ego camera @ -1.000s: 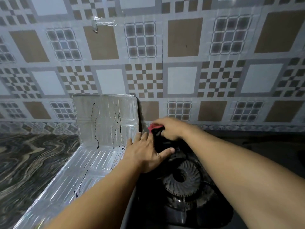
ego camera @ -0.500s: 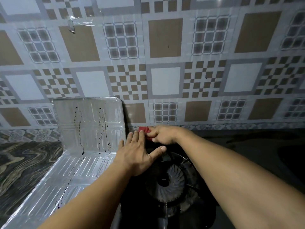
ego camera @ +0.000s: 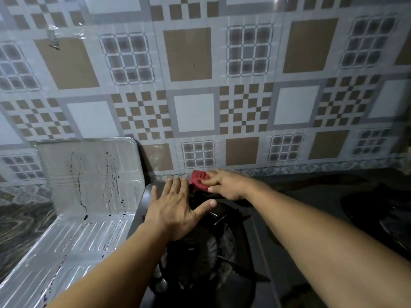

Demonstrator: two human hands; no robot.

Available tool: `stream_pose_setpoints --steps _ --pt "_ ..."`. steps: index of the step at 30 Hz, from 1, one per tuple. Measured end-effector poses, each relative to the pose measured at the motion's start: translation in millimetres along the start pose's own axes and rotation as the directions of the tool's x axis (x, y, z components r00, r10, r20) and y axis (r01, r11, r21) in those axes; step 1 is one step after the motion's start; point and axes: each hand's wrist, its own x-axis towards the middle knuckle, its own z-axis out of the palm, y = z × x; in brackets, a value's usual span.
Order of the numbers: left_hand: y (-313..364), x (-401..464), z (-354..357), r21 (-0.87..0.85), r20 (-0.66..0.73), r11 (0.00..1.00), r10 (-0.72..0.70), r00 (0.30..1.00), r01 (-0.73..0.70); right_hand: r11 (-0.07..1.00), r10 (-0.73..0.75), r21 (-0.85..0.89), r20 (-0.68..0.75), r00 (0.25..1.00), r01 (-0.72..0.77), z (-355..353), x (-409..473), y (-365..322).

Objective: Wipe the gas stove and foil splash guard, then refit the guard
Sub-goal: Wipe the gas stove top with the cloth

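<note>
The dark gas stove [ego camera: 255, 236] sits low in the middle of the head view, its round burner [ego camera: 213, 247] partly under my left arm. My left hand [ego camera: 175, 207] lies flat with spread fingers on the stove's back left corner. My right hand [ego camera: 224, 184] presses a red cloth [ego camera: 196, 178] against the stove's back edge near the wall, thumb and fingers curled over it. The silver foil splash guard [ego camera: 89, 174] stands to the left, one panel leaning on the wall and one lying on the counter, streaked with dark drips.
A patterned tiled wall [ego camera: 193, 112] rises directly behind the stove. The dark marbled counter [ego camera: 22, 223] extends left of the guard. To the right the counter is dark, with an unclear black object [ego camera: 382, 214] on it.
My right hand has slid the red cloth back along the stove toward the wall. The left hand has stayed flat on the stove's corner. The camera has shifted slightly right.
</note>
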Motion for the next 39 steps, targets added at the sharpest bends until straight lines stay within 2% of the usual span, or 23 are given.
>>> stream_pose_setpoints --steps 7,18,26,32,36,39 --pt "43.1 10.1 3.3 -0.008 0.01 0.997 0.072 0.997 -0.072 0.988 0.002 -0.156 0.002 1.0 -0.002 -6.9 -31.3 20.6" --pt "115.0 22.7 7.0 0.044 0.036 0.985 0.162 0.986 -0.164 0.943 0.215 -0.25 -0.042 0.976 -0.218 -31.7 -85.0 77.0" --pt "163.1 30.9 13.9 0.043 0.05 0.973 0.223 0.974 -0.225 0.896 0.377 -0.208 -0.106 0.92 -0.391 -54.3 -109.8 113.7" --pt "192.7 43.9 21.1 0.006 0.046 0.973 0.231 0.972 -0.231 0.863 0.446 -0.202 -0.123 0.887 -0.462 -70.5 -120.5 141.4" --pt "211.8 52.3 22.8 0.013 0.039 0.972 0.236 0.971 -0.237 0.826 0.511 -0.222 -0.095 0.854 -0.519 -84.2 -120.2 162.6" --pt "222.8 58.7 23.6 0.033 0.046 0.973 0.225 0.973 -0.227 0.776 0.592 -0.224 -0.062 0.804 -0.589 -95.1 -118.5 179.2"
